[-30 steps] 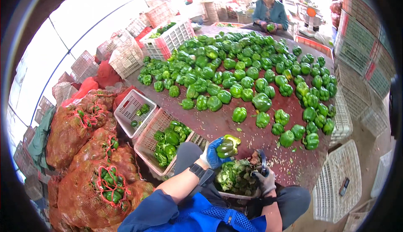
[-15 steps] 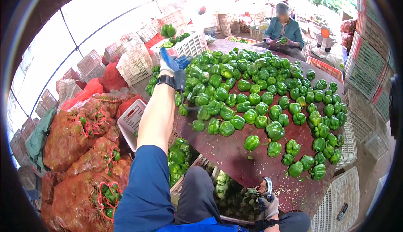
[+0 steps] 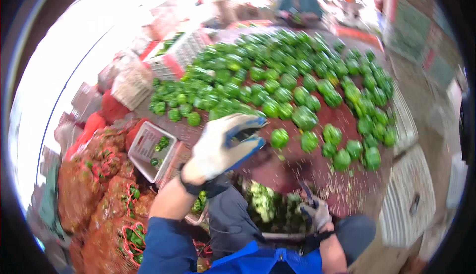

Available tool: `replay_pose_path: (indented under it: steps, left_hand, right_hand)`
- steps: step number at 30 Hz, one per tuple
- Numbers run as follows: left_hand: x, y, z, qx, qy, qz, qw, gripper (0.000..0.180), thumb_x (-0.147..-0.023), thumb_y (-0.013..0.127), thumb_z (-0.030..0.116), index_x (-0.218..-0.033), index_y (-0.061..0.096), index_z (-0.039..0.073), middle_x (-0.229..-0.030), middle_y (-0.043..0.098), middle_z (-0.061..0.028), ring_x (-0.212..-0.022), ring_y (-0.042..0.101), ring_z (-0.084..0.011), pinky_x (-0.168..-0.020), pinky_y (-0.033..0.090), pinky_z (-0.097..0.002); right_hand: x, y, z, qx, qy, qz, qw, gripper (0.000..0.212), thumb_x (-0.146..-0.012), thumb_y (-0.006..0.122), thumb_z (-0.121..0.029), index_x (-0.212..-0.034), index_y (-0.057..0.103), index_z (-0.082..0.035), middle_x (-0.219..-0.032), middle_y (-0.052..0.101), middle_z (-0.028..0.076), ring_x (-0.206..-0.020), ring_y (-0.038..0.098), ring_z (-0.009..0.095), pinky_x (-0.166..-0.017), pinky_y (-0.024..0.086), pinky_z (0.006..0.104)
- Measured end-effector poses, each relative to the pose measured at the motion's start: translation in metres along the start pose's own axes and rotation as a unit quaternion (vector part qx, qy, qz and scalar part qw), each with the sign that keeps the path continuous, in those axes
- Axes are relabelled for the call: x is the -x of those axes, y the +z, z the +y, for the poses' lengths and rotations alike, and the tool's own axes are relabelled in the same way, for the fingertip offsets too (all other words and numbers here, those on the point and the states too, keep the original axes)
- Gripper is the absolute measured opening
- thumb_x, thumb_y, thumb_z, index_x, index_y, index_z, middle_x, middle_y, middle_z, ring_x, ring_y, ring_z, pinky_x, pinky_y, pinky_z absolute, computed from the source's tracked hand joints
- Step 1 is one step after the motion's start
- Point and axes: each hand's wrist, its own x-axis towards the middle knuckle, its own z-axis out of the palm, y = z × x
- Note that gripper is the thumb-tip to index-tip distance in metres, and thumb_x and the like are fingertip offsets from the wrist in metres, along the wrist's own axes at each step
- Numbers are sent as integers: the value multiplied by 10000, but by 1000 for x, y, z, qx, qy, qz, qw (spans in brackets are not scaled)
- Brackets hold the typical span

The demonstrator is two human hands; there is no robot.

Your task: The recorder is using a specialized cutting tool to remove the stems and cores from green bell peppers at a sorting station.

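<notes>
Glossy green peppers [image 3: 303,119] are crowding a dark red tabletop [image 3: 292,171], their plump, lobed skins catching the light beyond and to the right of the fingers of the gloved left hand [image 3: 215,144]. That hand is hovering in front of the peppers, its fingers curving and its thumb standing apart from them. Below and to the right of those fingers, the gloved right hand [image 3: 320,214] is gripping a curved tool [image 3: 308,192], its fingers wrapping the handle, with pale green scraps [image 3: 262,202] lying to their left.
</notes>
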Motion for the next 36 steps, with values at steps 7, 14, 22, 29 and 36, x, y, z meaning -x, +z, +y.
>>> replay_pose_path:
  steps: [7, 14, 22, 29, 36]
  left_hand:
    - [15, -5, 159, -288, 236, -101, 923, 312, -692, 807, 270, -924, 664, 120, -876, 671, -88, -770, 692, -263, -619, 555, -360]
    - [-2, 17, 163, -340, 432, -173, 817, 167, -846, 698, 185, -915, 696, 34, -898, 697, -147, -801, 711, -321, -568, 572, -365]
    - [-98, 188, -43, -204, 50, -170, 963, 629, -828, 741, 260, -1370, 509, 40, -1292, 609, -201, -1173, 599, -361, -995, 485, -412]
    - [-144, 281, -218, -219, -136, -177, 950, 1068, -708, 850, 414, -1529, 288, 26, -1450, 458, -276, -1329, 476, -403, -1119, 397, -407]
    - [-157, 314, -172, -250, -195, -115, 941, 1099, -635, 884, 408, -1514, 323, 63, -1433, 476, -255, -1281, 502, -412, -1083, 421, -435]
  right_hand:
    - [1, 3, -45, 302, -30, -48, 952, 326, -788, 784, -305, -921, 692, -23, -831, 683, 182, -771, 658, 305, -722, 506, 408]
    - [0, -7, -36, 304, -58, -59, 949, 343, -788, 755, -297, -961, 678, -11, -855, 670, 214, -823, 652, 376, -743, 510, 434]
    - [1, -20, -30, 218, -35, 8, 975, 372, -811, 716, -230, -1095, 630, -6, -887, 670, 213, -835, 661, 372, -768, 516, 425]
    - [-4, -12, -33, 142, -44, 27, 988, 394, -841, 688, -256, -1133, 609, -3, -892, 658, 244, -853, 649, 430, -766, 518, 437]
    - [-4, -24, -39, 197, -64, 85, 975, 391, -829, 699, -213, -1139, 618, 11, -923, 681, 235, -869, 672, 403, -782, 528, 425]
